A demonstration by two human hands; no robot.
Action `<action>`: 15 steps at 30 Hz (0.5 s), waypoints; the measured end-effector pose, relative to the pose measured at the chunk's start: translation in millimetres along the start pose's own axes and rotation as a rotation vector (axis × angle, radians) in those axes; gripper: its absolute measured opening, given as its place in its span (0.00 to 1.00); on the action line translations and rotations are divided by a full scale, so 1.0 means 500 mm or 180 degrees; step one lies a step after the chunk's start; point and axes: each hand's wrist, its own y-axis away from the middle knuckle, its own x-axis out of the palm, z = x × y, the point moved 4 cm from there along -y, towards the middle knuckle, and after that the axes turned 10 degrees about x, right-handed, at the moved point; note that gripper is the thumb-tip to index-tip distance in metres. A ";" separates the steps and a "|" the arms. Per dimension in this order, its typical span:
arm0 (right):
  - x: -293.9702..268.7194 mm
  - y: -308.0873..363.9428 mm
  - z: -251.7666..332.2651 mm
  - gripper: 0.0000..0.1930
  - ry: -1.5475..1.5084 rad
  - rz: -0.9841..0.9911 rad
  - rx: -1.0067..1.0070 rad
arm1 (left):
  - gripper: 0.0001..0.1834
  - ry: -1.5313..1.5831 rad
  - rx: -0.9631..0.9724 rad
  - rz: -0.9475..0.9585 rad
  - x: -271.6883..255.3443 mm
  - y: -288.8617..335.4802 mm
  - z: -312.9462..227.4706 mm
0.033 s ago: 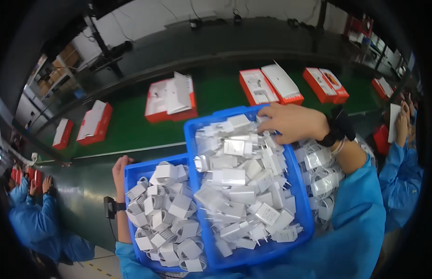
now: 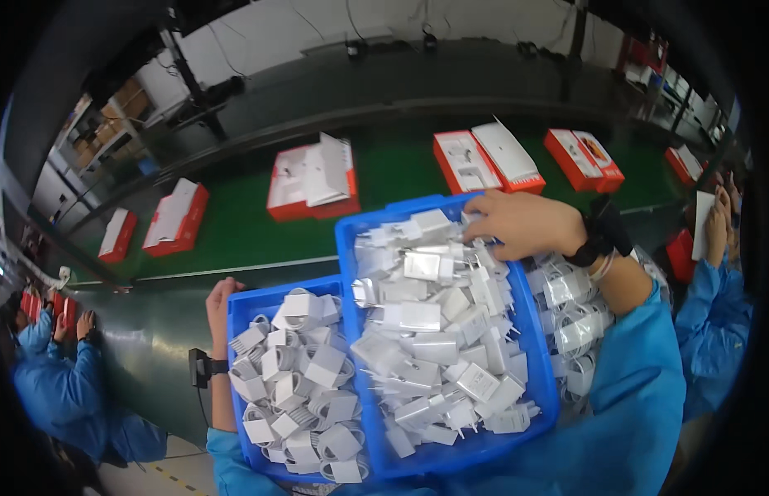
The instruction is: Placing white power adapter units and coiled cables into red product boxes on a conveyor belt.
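Two blue bins lie side by side before me. The right blue bin (image 2: 543, 364) is heaped with white charger plugs (image 2: 417, 317), many with two metal pins. In the left blue bin (image 2: 236, 355) lie several coiled white cables (image 2: 325, 365) with white paper wraps. At the right bin's far right corner, the fingers of my right hand (image 2: 529, 225) are curled in over a charger plug among the others. My left hand (image 2: 222, 304) is closed at the far left corner of the left bin, its fingers partly hidden.
Beyond the bins, several open red-and-white boxes (image 2: 312, 183) sit on a green conveyor belt (image 2: 393, 165). Bagged white cables (image 2: 576, 318) lie right of the bins. Blue-sleeved people work at the left (image 2: 58, 388) and right (image 2: 715, 318).
The whole view has shifted very slightly. Both hands hold the same places at the bins.
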 end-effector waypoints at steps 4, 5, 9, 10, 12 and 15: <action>0.009 -0.010 0.020 0.17 0.0243 -0.0100 0.0077 | 0.19 -0.0049 -0.0171 -0.0085 -0.009 0.020 -0.009; 0.012 -0.015 0.018 0.15 0.0411 -0.0296 0.0066 | 0.19 -0.0058 -0.0155 -0.0076 -0.007 0.021 -0.013; 0.002 -0.031 0.011 0.12 0.0087 -0.0668 0.0335 | 0.18 -0.0052 -0.0170 -0.0064 -0.013 0.026 -0.014; -0.002 -0.031 0.010 0.12 0.0068 -0.0635 0.0333 | 0.18 -0.0058 -0.0206 -0.0059 -0.009 0.022 -0.011; -0.022 -0.028 -0.003 0.15 -0.1131 -0.1156 0.0470 | 0.18 0.0082 -0.0274 -0.0047 -0.001 0.019 -0.007; -0.010 -0.028 -0.014 0.18 -0.2688 -0.0762 0.0618 | 0.18 0.0053 -0.0217 -0.0091 -0.003 0.024 -0.031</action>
